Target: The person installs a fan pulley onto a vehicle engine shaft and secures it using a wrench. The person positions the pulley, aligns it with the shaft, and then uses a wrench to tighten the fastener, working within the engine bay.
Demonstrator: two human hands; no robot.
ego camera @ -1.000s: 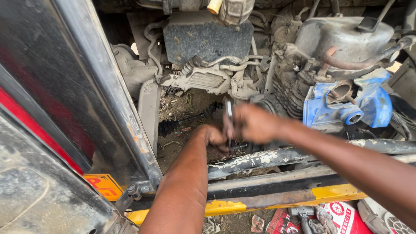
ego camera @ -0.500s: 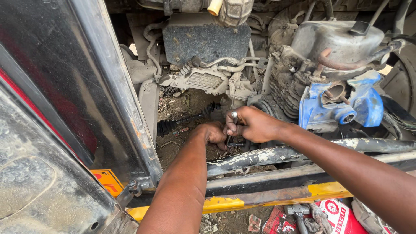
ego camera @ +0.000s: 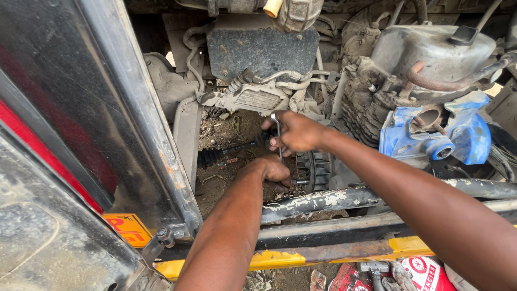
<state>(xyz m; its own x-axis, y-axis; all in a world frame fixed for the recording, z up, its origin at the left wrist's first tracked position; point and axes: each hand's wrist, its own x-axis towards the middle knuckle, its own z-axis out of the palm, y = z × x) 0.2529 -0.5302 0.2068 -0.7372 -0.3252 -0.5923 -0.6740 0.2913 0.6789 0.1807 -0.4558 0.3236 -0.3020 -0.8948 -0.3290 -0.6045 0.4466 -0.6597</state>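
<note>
- While I'm leaning over the back of this little vehicle, both my hands are down in the engine bay, close together.
- My right hand (ego camera: 296,132) is wrapped tight around a thin bent metal wrench (ego camera: 278,134); the handle sticks up out of my fist and the shaft runs straight down below it.
- My left hand (ego camera: 272,170) sits just under the right one, fingers curled down around the bottom end of that wrench, next to a round finned metal fan housing (ego camera: 315,170). Can't really see what the fingertips are pinching, they're hidden.
- Just left of my hands there's a black ribbed rubber axle boot (ego camera: 210,157) over dirty ground.
- Above my hands: a dusty grey metal bracket with a plate on it (ego camera: 253,99) and a dark flat rectangular cover (ego camera: 261,51).
- Off to the right, a bright blue cast metal part (ego camera: 463,137) under a grey dome-shaped engine cover (ego camera: 431,54).
- Near me runs a scratched black and yellow steel frame bar (ego camera: 323,250), and a shiny black body panel (ego camera: 81,124) fills the left side.
</note>
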